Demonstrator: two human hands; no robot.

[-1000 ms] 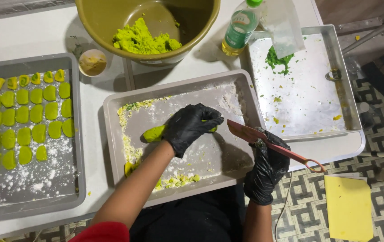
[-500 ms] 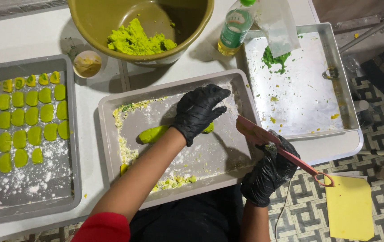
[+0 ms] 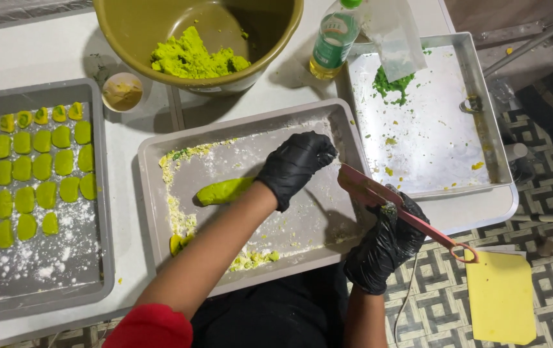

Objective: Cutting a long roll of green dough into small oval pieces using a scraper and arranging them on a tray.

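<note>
Since a second ago the left hand (image 3: 296, 164) in its black glove has slid toward the far right end of the green dough log (image 3: 225, 191), and the right hand (image 3: 385, 248) has drawn the flat pinkish-red scraper blade (image 3: 379, 196) back a little, so that it now hovers over the right rim of the grey floured metal tray (image 3: 154, 193), apart from the dough.

That log lies across the middle of the tray on the white counter (image 3: 44, 51). The left hand is curled down over its right end, fingers bent and pressing, so only the left stretch of the log shows. The right hand is clenched round the scraper's handle, blade pointing in toward the tray.

To do this well, I would judge that the log wants to be held lightly, without flattening it, with the fingertips kept back from where the blade will come down. The blade should drop straight and square across the log, so each piece matches the flat green pieces (image 3: 31, 171) lined up on the grey tray (image 3: 92, 270) at the left. Dough crumbs (image 3: 179, 212) along the near tray's left edge could stick to the roll, so it should stay on the floured patch.

Beyond stand an olive-yellow plastic basin (image 3: 276, 38) holding more green dough, a small round cup (image 3: 122, 91), a clear oil bottle with a green cap (image 3: 333, 40) and a shiny steel tray (image 3: 483, 116).
</note>
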